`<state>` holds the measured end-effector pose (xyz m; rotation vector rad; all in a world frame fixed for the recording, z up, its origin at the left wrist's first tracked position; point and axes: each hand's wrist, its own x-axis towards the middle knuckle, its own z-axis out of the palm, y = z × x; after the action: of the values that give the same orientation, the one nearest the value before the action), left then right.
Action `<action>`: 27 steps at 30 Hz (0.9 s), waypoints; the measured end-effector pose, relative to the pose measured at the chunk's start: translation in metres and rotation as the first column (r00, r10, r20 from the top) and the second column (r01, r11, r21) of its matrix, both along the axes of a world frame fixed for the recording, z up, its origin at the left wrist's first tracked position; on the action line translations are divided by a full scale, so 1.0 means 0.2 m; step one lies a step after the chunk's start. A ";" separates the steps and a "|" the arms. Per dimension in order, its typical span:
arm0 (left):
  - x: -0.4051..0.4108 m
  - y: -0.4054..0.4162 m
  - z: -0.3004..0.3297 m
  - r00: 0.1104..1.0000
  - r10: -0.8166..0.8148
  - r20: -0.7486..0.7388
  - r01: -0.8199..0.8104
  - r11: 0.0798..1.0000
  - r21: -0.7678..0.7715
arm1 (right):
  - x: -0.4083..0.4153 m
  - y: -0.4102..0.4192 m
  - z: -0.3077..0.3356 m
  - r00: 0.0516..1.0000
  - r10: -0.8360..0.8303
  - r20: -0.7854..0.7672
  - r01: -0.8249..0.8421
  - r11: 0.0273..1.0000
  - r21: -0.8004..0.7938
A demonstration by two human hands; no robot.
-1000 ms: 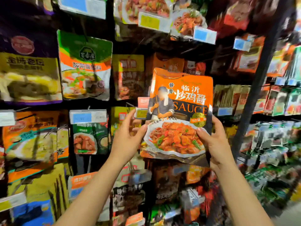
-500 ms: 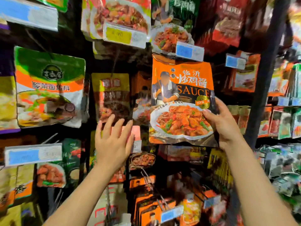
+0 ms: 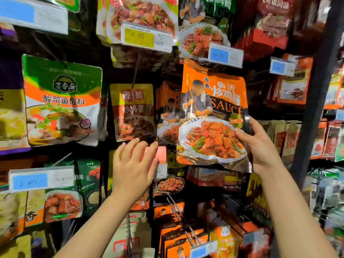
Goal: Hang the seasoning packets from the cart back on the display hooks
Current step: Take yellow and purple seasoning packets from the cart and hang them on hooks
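Shop wall of hooks w/ hanging packets. Right hand [image 3: 260, 146] pinches orange sauce packet [image 3: 212, 116] by its edge; left hand [image 3: 134, 168] spread, empty, beside it. Hanging step: next needs packet's top hole lined up onto the hook above fingers.

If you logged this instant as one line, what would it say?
right hand grips orange sauce packet raised at display | left hand open, empty | packet not visibly hooked
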<state>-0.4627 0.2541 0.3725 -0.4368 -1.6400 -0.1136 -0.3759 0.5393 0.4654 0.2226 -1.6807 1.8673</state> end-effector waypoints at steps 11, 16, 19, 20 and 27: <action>0.00 0.01 -0.02 1.000 0.017 0.009 -0.017 1.000 0.006 | -0.36 -0.08 0.14 0.985 -0.152 0.077 0.144 0.984 0.101; -0.01 0.00 -0.01 1.000 0.020 0.014 -0.020 1.000 -0.007 | -0.60 -0.15 0.12 0.921 -0.371 0.119 0.309 0.881 0.358; 0.00 0.01 -0.01 0.999 0.014 0.032 -0.014 1.000 -0.004 | -0.62 -0.14 0.08 0.841 -0.527 0.124 0.391 0.750 0.534; 0.01 0.01 -0.01 0.999 -0.001 0.043 0.001 1.000 0.003 | -0.60 -0.13 0.08 0.814 -0.569 0.115 0.403 0.696 0.594; 0.06 -0.01 0.01 0.964 -0.152 0.216 0.139 0.988 0.073 | -0.29 -0.17 0.02 0.822 -0.570 0.017 0.354 0.534 0.767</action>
<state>-0.4501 0.2523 0.3750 -0.5159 -1.8174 -0.3287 -0.4349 0.5053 0.4702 -0.1790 -2.3400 0.7443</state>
